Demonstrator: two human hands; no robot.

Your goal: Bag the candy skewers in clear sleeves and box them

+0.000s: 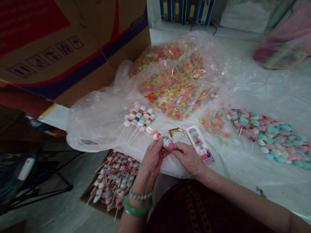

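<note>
Between my two hands is a marshmallow skewer (168, 144) in a colourful printed wrapper, its pink and blue pieces showing at one end. My left hand (154, 155) pinches it from the left, with a green bangle and beads on that wrist. From the other side, my right hand (186, 156) grips the lower end of the wrapper with closed fingertips. Just beyond lie gold twist ties (177, 130). A flat printed wrapper (199, 144) lies by my right hand. Several bare marshmallow skewers (139, 117) rest together to the left, sticks pointing toward me.
A large clear bag of colourful ring candies (175, 81) spreads across the table's middle. Loose pink and blue marshmallows (279, 139) lie at right. Below the table edge at left stands a carton of wrapped skewers (116, 181). A big cardboard box (73, 45) rises at upper left.
</note>
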